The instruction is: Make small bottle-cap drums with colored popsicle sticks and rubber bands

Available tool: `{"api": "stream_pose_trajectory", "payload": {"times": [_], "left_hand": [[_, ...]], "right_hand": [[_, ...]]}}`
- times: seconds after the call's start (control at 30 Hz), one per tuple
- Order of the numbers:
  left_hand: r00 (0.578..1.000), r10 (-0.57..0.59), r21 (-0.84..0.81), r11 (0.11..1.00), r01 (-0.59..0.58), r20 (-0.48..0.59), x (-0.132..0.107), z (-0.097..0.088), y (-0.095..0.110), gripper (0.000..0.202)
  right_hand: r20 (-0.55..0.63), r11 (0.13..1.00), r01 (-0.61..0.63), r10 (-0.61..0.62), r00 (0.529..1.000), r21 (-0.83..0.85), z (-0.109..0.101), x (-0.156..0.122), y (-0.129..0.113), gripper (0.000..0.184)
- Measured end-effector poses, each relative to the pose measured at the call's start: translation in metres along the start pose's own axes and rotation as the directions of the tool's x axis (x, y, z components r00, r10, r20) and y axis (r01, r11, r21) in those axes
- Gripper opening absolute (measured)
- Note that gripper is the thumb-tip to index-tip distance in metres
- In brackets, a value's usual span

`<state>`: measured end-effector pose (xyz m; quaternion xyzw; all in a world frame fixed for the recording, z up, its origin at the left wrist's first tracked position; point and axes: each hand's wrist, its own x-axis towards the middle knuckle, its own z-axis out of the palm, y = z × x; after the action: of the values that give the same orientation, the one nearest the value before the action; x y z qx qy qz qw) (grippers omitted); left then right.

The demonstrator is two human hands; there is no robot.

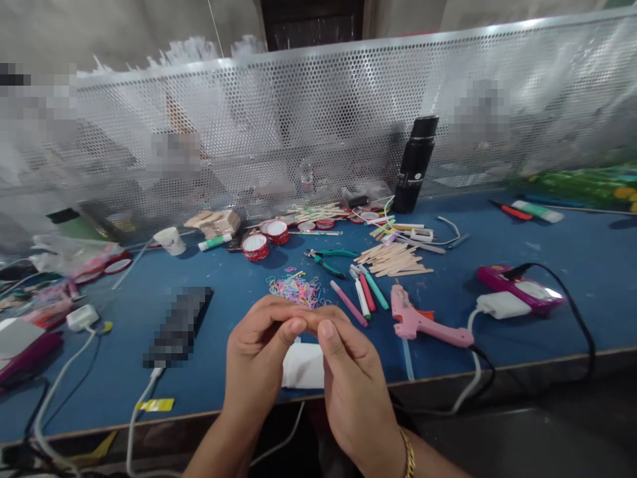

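My left hand (259, 362) and my right hand (351, 372) meet over the near edge of the blue table (572, 292), fingertips pinched together around something too small to make out. Just beyond them lies a pile of coloured rubber bands (295, 289). A white folded cloth or paper (303, 366) sits under my hands. My right wrist wears a gold bracelet (408, 455).
A pink glue gun (423, 322), coloured pens (363, 294), wooden sticks (395, 259), green pliers (328, 259), red-rimmed tape rolls (255, 247), a black bottle (415, 166), a phone (176, 325), chargers and cables lie around. A perforated metal screen (318, 126) closes the back.
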<state>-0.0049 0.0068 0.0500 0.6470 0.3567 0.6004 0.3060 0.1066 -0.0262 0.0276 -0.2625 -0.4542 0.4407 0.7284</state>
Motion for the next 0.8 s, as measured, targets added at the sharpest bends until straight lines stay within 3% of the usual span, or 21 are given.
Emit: {"api": "stream_pose_trajectory", "payload": {"times": [0.2, 0.33, 0.43, 0.5, 0.67, 0.8], "left_hand": [[0.999, -0.054, 0.002, 0.999, 0.054, 0.007, -0.007, 0.0, 0.001, 0.013], [0.989, -0.145, -0.088, 0.985, 0.145, 0.004, -0.017, 0.0, -0.003, 0.016], [0.983, -0.186, -0.251, 0.951, 0.181, 0.005, -0.027, 0.006, 0.005, 0.017], [0.979, -0.194, -0.378, 0.912, 0.157, -0.062, -0.034, 0.013, 0.015, 0.019], [0.949, -0.288, -0.442, 0.874, 0.204, -0.131, -0.042, 0.029, 0.034, 0.027], [0.934, -0.338, -0.458, 0.852, 0.253, -0.114, -0.04, 0.032, 0.031, 0.037]], "right_hand": [[-0.072, 0.996, -0.066, 0.071, 0.995, 0.063, -0.002, -0.01, 0.001, 0.025], [-0.064, 0.995, -0.085, 0.088, 0.994, 0.044, -0.002, -0.02, 0.001, 0.027], [-0.032, 0.999, -0.01, 0.008, 0.999, -0.052, 0.002, -0.03, -0.006, 0.032], [-0.017, 0.986, 0.063, -0.067, 0.998, -0.155, 0.005, -0.035, -0.012, 0.035], [0.006, 0.888, 0.242, -0.26, 0.966, -0.391, 0.009, -0.043, -0.019, 0.038], [0.044, 0.851, 0.263, -0.274, 0.961, -0.454, 0.007, -0.047, -0.01, 0.043]]}}
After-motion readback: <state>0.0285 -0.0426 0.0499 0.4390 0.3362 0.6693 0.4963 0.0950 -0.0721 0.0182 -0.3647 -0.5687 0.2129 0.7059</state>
